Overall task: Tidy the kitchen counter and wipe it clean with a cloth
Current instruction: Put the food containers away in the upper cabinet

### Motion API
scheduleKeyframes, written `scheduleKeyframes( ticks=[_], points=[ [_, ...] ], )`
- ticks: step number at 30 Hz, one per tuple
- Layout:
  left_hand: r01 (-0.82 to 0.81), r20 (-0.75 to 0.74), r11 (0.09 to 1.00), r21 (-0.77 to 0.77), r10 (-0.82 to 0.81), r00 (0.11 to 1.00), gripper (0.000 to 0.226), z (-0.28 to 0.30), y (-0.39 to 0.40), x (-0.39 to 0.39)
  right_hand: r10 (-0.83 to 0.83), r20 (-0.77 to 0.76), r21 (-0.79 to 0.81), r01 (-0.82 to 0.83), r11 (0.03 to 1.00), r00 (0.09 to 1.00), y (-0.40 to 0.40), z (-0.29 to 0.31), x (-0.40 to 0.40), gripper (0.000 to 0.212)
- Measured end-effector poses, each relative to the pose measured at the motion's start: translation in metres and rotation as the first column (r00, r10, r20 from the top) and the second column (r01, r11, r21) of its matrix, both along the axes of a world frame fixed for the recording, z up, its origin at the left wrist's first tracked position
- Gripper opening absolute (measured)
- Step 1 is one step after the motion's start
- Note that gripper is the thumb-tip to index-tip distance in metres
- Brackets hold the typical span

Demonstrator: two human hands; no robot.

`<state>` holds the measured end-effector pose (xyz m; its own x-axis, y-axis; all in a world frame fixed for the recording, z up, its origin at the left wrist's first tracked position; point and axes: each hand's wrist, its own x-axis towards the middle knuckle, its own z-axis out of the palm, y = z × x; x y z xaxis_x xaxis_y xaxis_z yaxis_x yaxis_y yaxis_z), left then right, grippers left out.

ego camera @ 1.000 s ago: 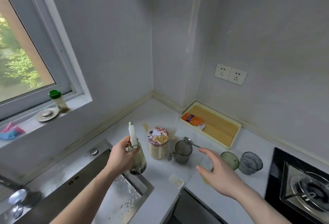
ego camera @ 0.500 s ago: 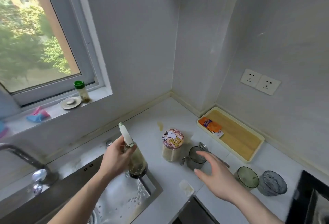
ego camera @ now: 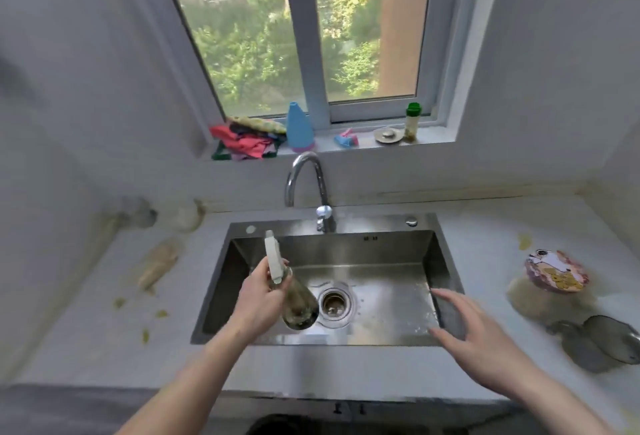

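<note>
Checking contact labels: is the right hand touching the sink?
Cannot tell. In the head view the right hand, fingers spread, overlaps the sink rim; the single angle shows neither contact nor gap.

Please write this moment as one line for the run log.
left hand: holds glass bottle over sink | right hand: open, holds nothing | cloths: on windowsill

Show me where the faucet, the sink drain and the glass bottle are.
faucet [ego camera: 304, 171], head view, on the curved spout.
sink drain [ego camera: 334, 303], head view, on its strainer.
glass bottle [ego camera: 298, 306], head view, on its glass body.
</note>
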<state>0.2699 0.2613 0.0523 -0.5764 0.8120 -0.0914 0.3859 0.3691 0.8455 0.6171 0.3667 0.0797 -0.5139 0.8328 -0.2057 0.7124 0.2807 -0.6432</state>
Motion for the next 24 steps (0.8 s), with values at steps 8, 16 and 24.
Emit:
scheduleKeyframes(
  ticks=[8, 16, 24],
  points=[
    [-0.395, -0.147, 0.912, -0.11, 0.378, 0.914, 0.028, 0.02, -0.164, -0.143, 0.287, -0.093, 0.007, -0.288, 0.958, 0.953, -0.082, 0.001, -0.135, 0.056],
    [-0.578, -0.163, 0.807, -0.119, 0.559, 0.813, 0.02, 0.021, -0.262, -0.283, 0.331, -0.104, 0.021, -0.33, 0.944, 0.938, -0.131, -0.007, -0.233, 0.058],
    [-0.568, -0.153, 0.813, -0.126, 0.55, 0.821, 0.019, -0.015, -0.281, -0.42, 0.235, -0.11, 0.014, -0.234, 0.972, 0.966, -0.183, -0.018, -0.35, 0.057]
  ],
)
